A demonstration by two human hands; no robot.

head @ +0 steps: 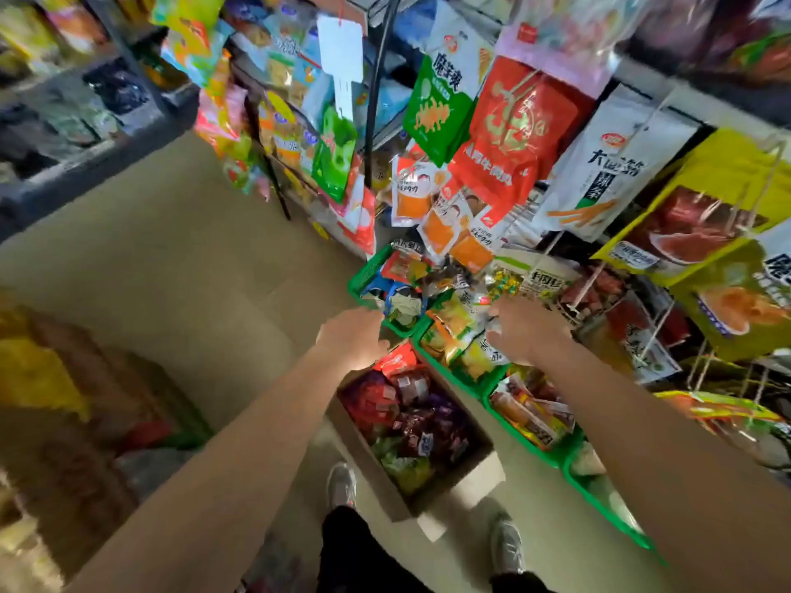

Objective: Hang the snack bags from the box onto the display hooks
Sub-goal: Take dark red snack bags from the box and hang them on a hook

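Dozens of light, crinkly snack bags (406, 421) lie heaped in the cardboard box (368, 460) on the floor, left hand (353, 336) over its far end, right hand (528, 331) over the green basket (475, 380) beside it, both grips unreadable, so pinch the stiff top seam, that film's slippery!

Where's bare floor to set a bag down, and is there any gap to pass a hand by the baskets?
Widest bare patch: the beige floor left of the cardboard box, up to the dark shelving. A narrow floor strip runs between the box and the green baskets. Crowded: baskets heaped with packets, hanging bags packed close above.
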